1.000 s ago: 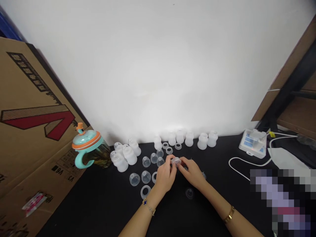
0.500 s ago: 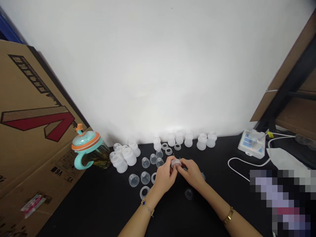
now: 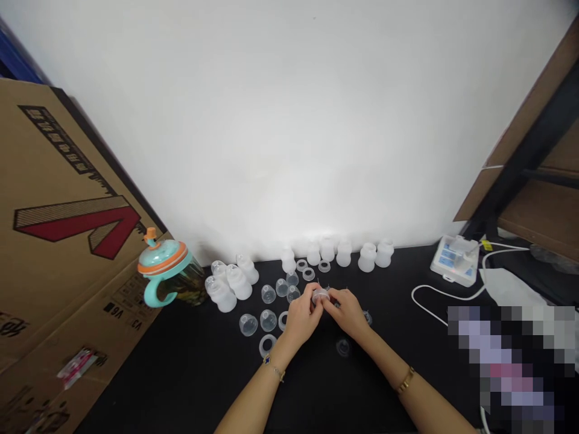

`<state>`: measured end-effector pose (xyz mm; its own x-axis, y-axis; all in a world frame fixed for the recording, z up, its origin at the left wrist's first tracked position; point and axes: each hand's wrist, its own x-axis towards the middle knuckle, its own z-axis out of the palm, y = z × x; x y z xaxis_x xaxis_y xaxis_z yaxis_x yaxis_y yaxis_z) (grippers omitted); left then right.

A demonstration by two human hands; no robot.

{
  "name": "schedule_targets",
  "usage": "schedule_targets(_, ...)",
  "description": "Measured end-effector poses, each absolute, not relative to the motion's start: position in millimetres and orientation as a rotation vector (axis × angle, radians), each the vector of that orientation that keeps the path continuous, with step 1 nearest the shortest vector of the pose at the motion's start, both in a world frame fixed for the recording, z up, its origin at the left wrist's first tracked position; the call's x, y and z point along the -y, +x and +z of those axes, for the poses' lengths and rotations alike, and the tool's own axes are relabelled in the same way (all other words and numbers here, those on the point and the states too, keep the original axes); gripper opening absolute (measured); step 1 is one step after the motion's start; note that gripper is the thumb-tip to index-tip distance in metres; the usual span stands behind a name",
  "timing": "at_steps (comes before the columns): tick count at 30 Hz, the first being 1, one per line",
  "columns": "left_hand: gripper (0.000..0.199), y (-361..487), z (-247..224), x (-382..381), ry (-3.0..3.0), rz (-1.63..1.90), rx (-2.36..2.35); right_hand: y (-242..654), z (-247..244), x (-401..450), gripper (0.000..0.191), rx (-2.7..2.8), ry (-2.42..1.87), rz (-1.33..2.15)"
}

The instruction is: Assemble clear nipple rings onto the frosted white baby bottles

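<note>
Between my left hand [image 3: 304, 313] and my right hand [image 3: 347, 311] is a translucent bottle collar ring [image 3: 321, 295], gripped by the fingers of both, with something thin poking up above it. Left of my hands lie several clear bottle caps [image 3: 268, 320] and a loose collar ring [image 3: 268, 345]. More rings [image 3: 308, 274] rest beyond my fingers. A clear silicone nipple [image 3: 343, 347] sits on the table below my right hand, and another [image 3: 367, 317] shows partly beside my right wrist.
White baby bottles [image 3: 344, 253] stand along the wall, and capped bottles [image 3: 239, 282] cluster at the left by a turquoise-lidded jug [image 3: 165, 265]. A cardboard box [image 3: 54, 241] flanks the left side. At right are a power strip [image 3: 455, 259] and a white cable [image 3: 434, 301].
The view has shifted slightly. Both hands stay together on the collar ring, with only small finger movement, and the things on the table keep their places.
</note>
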<state>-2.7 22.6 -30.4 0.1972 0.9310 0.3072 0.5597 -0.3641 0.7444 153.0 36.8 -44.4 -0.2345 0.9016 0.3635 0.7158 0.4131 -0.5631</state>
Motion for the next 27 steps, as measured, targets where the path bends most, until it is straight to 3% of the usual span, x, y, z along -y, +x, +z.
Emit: schedule_targets(27,0.025,-11,-26,-22,2.025,1.002,-1.368,161,-29,-27,0.019,1.960,-1.252,0.591)
